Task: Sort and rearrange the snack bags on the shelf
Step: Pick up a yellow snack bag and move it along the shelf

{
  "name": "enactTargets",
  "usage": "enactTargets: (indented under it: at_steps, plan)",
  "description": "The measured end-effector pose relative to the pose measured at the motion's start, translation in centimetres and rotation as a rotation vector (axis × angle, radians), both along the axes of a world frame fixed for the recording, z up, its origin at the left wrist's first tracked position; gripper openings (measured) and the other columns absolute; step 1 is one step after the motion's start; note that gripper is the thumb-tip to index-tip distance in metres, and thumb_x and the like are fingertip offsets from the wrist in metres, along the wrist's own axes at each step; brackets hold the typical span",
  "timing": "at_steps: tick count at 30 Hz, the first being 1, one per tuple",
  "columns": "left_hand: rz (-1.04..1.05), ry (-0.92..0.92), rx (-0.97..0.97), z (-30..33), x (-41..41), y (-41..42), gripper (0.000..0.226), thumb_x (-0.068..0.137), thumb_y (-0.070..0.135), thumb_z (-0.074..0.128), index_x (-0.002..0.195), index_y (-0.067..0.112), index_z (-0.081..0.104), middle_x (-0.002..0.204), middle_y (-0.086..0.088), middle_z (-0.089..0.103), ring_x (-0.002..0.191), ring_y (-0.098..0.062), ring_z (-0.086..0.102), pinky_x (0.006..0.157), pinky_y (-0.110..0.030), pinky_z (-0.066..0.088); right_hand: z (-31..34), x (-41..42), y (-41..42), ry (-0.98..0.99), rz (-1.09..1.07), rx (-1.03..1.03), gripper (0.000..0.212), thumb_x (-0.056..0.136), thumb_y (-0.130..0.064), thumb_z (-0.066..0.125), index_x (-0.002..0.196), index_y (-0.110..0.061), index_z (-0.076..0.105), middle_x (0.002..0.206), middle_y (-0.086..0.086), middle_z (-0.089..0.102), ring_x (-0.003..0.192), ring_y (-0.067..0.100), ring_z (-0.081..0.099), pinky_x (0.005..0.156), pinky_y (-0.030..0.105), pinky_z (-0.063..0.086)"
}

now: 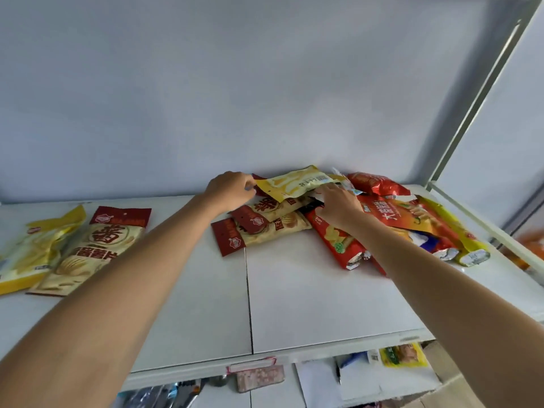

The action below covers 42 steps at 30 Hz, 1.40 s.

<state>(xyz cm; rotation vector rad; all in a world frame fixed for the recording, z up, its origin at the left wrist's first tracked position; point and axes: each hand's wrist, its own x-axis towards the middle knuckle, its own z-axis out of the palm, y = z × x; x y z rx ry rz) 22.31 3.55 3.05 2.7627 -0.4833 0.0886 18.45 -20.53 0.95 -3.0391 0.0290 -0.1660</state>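
- We reach both bare arms out over the white shelf [294, 290], toward a heap of snack bags against the back wall [265, 98].
- Our left hand [231, 188] pinches the left edge of a pale yellow bag [297, 182], fingers curled onto it, and the bag sits lifted at the top of the heap.
- Our right hand [338, 206] rests palm down on the pile, fingers spread and bent under the right end of that yellow bag; whether it actually grips anything, we cannot tell.
- Beneath the yellow bag lie cream chip bags with dark red headers [259, 225], overlapping one another and fanned toward us.
- Just right of them, a red chip bag [338, 242] lies slanted with its silver seal facing us.
- Further right we see a big orange-red bag [397, 216], a crinkled red bag [376, 184] at the wall, and a yellow bag [459, 237] along the heap's right edge.
- Well apart on the left of the shelf, two bags lie side by side and touching: a yellow one [32, 248] and a cream chip bag with a red header [97, 248].
- A white frame post [477, 98] rises at the right.
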Motion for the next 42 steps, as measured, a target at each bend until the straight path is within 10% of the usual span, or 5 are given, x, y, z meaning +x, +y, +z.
enactTargets:
  at_steps: [16, 26, 36, 42]
  plan:
    - [0.169, -0.025, 0.168, -1.6, -1.1, -2.7, 0.03, 0.097, 0.03, 0.048, 0.12, 0.022, 0.066, 0.123, -0.003, 0.065, 0.111, -0.025, 0.06, 0.092, -0.036, 0.045, -5.3, 11.2, -3.7, -0.076, 0.186, -0.223, 0.059, 0.09, -0.02, 0.056, 0.145, -0.015, 0.034, 0.152, 0.009, 0.032, 0.144, 0.028, 0.023, 0.118, 0.045, 0.02]
    - [0.263, -0.012, 0.166, -1.1, -3.0, 0.8, 0.032, 0.095, 0.031, 0.051, 0.124, 0.025, 0.062, 0.12, 0.002, 0.068, 0.112, -0.021, 0.061, 0.092, -0.034, 0.046, -3.7, 12.0, -2.6, -0.132, 0.12, -0.557, 0.036, 0.085, -0.014, 0.062, 0.121, -0.013, 0.057, 0.118, 0.008, 0.056, 0.108, 0.029, 0.057, 0.084, 0.038, 0.047]
    - [0.335, 0.033, -0.218, 0.6, -3.0, -1.2, 0.027, 0.093, 0.032, 0.054, 0.115, 0.022, 0.067, 0.119, -0.001, 0.068, 0.113, -0.019, 0.061, 0.099, -0.037, 0.046, 2.6, 7.4, -5.8, -0.533, 0.202, 0.466, 0.028, 0.095, -0.03, 0.052, 0.099, -0.005, 0.064, 0.1, 0.009, 0.059, 0.09, 0.026, 0.055, 0.067, 0.035, 0.041]
    - [0.227, 0.188, -0.81, 2.5, -3.5, -5.7, 0.06, 0.088, 0.047, 0.06, 0.138, 0.018, 0.045, 0.122, 0.005, 0.06, 0.115, -0.013, 0.055, 0.102, -0.035, 0.042, 5.0, 3.5, -6.9, -0.303, 0.137, 1.093, 0.02, 0.091, -0.019, 0.058, 0.079, -0.003, 0.057, 0.077, 0.009, 0.056, 0.074, 0.021, 0.05, 0.054, 0.019, 0.041]
